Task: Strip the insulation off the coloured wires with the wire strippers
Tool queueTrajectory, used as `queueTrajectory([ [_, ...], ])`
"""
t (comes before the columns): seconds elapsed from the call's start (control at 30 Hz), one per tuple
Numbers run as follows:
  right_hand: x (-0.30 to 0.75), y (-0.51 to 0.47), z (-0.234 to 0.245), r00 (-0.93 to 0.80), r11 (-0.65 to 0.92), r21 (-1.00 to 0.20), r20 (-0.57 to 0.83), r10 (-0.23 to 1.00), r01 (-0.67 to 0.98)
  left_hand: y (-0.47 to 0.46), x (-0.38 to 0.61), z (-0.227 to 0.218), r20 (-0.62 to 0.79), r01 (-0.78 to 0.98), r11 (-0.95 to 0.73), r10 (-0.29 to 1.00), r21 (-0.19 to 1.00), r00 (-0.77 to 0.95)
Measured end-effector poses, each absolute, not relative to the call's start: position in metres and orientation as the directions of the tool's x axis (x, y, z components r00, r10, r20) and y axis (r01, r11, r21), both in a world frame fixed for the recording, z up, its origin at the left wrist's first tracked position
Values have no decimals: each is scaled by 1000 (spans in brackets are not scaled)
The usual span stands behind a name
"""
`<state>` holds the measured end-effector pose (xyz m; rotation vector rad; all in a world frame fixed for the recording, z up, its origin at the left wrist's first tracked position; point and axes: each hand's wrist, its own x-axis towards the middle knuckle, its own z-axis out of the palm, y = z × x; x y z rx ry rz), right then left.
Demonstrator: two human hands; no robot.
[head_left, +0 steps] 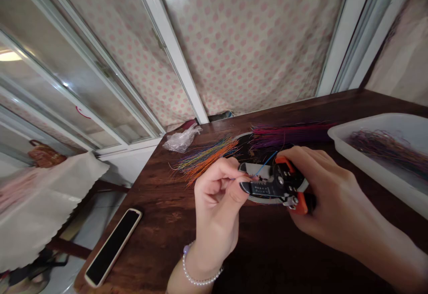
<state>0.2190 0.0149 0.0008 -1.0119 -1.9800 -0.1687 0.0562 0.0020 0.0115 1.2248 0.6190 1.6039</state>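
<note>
My right hand [329,196] is wrapped round the orange handles of a wire stripper [274,183], held above the dark wooden table [160,222]. My left hand [217,196] pinches a thin blue wire [269,159] that runs through the stripper's black jaws. Both hands are close together over the table's middle. A pearl bracelet [195,274] circles my left wrist.
A bundle of orange and mixed-colour wires [205,155] lies behind my hands, a purple and red bundle [287,133] further right. A white tray [377,169] with wires stands at right. A phone [113,246] lies at the table's left edge, a crumpled plastic bag [182,138] at the back.
</note>
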Motion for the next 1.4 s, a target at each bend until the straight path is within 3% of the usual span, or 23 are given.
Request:
queueTrajectory([
  [1.2, 224, 17, 1, -247, 629, -105, 860, 446, 771, -2, 54, 13, 486, -398, -408, 866, 821, 115],
  [1.3, 225, 19, -1, -245, 619, -94, 864, 440, 780, 1, 51, 14, 482, -378, -398, 861, 836, 159],
  [1.4, 226, 20, 0, -230, 611, -91, 875, 427, 786, 10, 42, 13, 455, -322, -358, 833, 877, 314],
])
